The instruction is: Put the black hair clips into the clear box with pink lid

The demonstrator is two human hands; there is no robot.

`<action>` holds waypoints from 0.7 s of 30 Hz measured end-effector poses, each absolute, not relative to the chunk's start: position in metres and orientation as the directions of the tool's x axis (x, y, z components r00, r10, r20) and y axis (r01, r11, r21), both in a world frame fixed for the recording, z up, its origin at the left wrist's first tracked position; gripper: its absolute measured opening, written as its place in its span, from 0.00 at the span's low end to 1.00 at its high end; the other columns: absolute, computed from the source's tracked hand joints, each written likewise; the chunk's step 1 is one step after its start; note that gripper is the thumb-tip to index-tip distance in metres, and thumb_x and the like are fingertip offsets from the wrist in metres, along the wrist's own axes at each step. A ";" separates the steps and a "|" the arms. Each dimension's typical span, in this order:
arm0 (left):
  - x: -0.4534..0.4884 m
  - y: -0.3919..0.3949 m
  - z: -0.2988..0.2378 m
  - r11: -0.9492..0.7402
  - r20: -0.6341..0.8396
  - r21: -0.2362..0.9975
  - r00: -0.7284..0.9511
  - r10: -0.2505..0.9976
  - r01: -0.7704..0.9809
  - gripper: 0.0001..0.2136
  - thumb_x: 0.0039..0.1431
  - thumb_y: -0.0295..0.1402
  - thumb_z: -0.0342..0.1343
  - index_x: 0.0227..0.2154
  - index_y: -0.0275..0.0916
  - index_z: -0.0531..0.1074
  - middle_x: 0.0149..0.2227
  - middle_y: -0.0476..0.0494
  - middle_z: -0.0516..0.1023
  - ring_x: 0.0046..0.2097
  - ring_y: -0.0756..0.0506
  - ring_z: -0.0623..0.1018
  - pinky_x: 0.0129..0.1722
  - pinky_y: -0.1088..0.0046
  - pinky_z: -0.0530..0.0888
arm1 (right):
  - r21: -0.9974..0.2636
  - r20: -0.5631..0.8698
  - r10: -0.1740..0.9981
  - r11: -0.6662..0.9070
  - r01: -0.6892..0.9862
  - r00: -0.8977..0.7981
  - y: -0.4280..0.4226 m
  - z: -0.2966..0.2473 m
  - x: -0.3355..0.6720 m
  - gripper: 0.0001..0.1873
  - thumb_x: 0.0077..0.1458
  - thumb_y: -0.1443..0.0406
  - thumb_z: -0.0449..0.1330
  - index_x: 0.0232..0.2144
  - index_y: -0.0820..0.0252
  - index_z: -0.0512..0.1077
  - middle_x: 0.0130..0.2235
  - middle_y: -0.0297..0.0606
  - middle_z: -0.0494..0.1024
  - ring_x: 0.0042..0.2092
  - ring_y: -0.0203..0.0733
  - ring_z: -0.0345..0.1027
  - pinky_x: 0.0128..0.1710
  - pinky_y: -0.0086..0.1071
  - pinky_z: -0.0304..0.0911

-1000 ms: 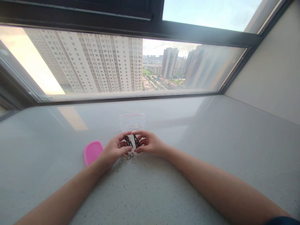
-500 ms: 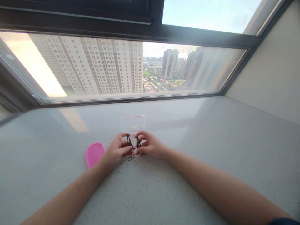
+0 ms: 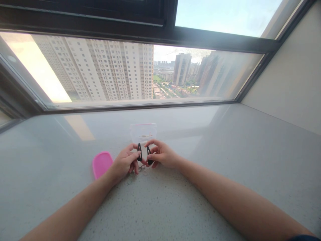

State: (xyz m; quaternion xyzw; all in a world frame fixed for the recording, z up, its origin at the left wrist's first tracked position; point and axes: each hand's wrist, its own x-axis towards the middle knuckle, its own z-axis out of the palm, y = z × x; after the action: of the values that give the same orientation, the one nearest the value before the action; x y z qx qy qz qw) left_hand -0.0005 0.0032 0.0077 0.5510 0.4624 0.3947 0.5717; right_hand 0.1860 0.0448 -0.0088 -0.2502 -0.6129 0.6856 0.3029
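Between thumb and fingers, my left hand (image 3: 127,160) pinches a black snap hair clip (image 3: 139,152), which stands nearly upright. A second black hair clip (image 3: 149,155) is in the pinch of my right hand (image 3: 162,154). The two clips face each other with a small gap between them. Just below the hands, several small ring-shaped bands (image 3: 141,168) lie on the speckled counter, partly hidden by my left fingers. Behind the hands lies a clear zip bag (image 3: 142,129) with a pink seal line and something thin in it.
To the left of my left hand lies a pink rounded plastic tray or lid (image 3: 102,164), partly behind my forearm. The pale counter (image 3: 160,207) runs up to a dark-framed window (image 3: 140,107). A white wall (image 3: 288,87) borders the right side.
Both clips have turned in my fingers: the left one now looks narrower and more upright. My left fingers have shifted lower over the small bands. My right hand has barely moved.
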 end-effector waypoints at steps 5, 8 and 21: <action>0.000 0.005 0.005 0.074 -0.095 0.993 0.275 0.957 0.088 0.09 0.58 0.36 0.51 0.38 0.38 0.60 0.22 0.46 0.80 0.13 0.52 0.73 0.10 0.86 0.59 | -0.989 0.039 0.728 -0.069 -0.129 -0.684 0.046 -0.012 0.187 0.24 0.47 0.59 0.66 0.44 0.57 0.62 0.26 0.31 0.73 0.26 0.39 0.73 0.20 0.28 0.69; -0.002 0.005 0.002 0.064 -0.091 0.993 0.287 0.954 0.099 0.09 0.58 0.36 0.51 0.38 0.38 0.60 0.22 0.45 0.81 0.13 0.52 0.73 0.10 0.87 0.58 | -0.990 0.033 0.737 -0.068 -0.123 -0.675 0.046 -0.013 0.186 0.24 0.45 0.59 0.67 0.43 0.57 0.62 0.25 0.29 0.72 0.25 0.40 0.73 0.19 0.28 0.68; -0.001 0.009 -0.004 0.078 -0.081 0.997 0.307 0.948 0.024 0.13 0.57 0.40 0.52 0.38 0.38 0.60 0.22 0.43 0.81 0.13 0.51 0.73 0.09 0.86 0.57 | -0.993 0.053 0.754 -0.030 -0.114 -0.654 0.048 -0.017 0.184 0.26 0.42 0.56 0.68 0.38 0.58 0.59 0.31 0.30 0.69 0.25 0.37 0.72 0.16 0.25 0.67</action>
State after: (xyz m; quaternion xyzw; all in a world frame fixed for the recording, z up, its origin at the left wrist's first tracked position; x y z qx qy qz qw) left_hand -0.0014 0.0091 -0.0042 0.5540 0.4388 0.3926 0.5885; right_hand 0.1839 0.0484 -0.0173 -0.2597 -0.6163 0.6689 0.3247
